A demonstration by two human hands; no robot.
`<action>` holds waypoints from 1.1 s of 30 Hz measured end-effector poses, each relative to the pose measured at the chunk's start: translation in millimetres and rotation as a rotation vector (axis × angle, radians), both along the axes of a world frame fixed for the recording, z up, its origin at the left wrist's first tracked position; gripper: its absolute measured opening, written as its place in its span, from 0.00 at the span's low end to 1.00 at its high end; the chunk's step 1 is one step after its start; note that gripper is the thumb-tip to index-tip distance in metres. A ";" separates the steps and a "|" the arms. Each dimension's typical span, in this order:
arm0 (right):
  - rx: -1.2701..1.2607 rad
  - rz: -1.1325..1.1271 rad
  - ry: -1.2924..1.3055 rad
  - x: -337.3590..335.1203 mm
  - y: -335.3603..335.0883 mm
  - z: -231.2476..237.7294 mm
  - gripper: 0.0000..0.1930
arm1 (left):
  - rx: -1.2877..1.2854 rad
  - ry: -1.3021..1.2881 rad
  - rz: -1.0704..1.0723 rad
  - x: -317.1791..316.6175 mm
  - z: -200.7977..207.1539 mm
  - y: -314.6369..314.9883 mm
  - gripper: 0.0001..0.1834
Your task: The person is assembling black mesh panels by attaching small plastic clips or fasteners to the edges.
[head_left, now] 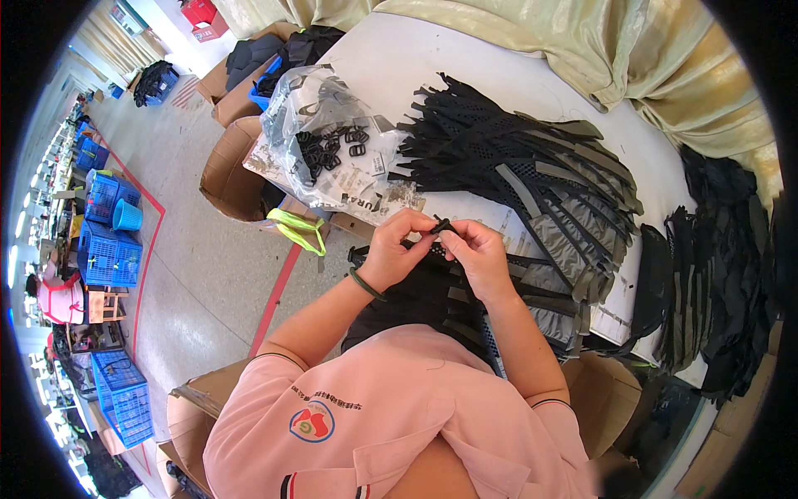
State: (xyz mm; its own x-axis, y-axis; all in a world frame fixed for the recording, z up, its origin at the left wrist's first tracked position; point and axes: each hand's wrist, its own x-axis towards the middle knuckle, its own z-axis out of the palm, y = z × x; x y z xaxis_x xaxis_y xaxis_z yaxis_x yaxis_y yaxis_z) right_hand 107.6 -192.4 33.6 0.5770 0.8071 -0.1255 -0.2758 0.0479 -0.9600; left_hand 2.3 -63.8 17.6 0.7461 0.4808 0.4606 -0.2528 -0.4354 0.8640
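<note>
In front of my chest, both hands meet at a small black buckle (442,224) that seems to have a strap end in it; the fingers partly hide it. My left hand (396,251) pinches it from one side, thumb against fingertips. From the other side my right hand (477,256) grips it the same way. Just beyond, a large bundle of black straps (465,137) with grey fabric pieces (573,237) spreads over the white table (399,50) and hangs toward my lap. Loose black buckles (320,154) lie in and around an opened clear plastic bag (291,104).
Cardboard boxes (233,170) stand at the table's left edge, with a bright yellow-green strip (298,231) hanging there. More black straps (723,274) hang on the right. Gold curtains (532,37) drape along the far side. Blue crates (112,254) line the aisle at left.
</note>
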 end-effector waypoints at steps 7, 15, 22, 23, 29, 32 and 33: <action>0.020 -0.050 0.042 -2.9 1.6 1.7 0.05 | 0.083 -0.002 0.033 0.7 4.2 -0.8 0.09; 0.145 -0.077 0.211 -2.0 1.0 7.7 0.08 | 0.091 0.046 -0.014 0.0 7.1 2.7 0.09; -0.004 0.051 -0.386 1.4 -4.8 18.6 0.06 | -0.875 0.054 -0.245 2.8 7.6 2.8 0.03; 0.025 0.017 -0.513 1.9 -5.3 17.7 0.06 | -1.275 0.164 -0.341 3.1 9.5 4.6 0.03; 0.042 -0.098 -0.986 -3.0 -10.2 8.4 0.06 | -1.272 0.264 -0.392 2.0 -4.1 -1.0 0.05; 0.090 -0.174 -0.915 -11.8 -9.3 17.2 0.06 | -1.064 0.281 -0.323 5.7 -3.9 -4.4 0.04; 0.165 -0.173 -0.740 -14.6 -10.2 21.0 0.06 | -0.949 0.275 -0.279 6.7 -3.2 -6.4 0.04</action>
State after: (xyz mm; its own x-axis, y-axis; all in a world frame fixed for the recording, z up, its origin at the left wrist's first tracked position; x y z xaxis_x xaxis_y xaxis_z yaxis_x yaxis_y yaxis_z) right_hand 93.1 -202.6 54.6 0.5836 0.6723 0.4555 0.4582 0.1904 -0.8682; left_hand 9.0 -70.1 14.4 0.9093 0.3514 -0.2231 0.0183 0.5017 0.8649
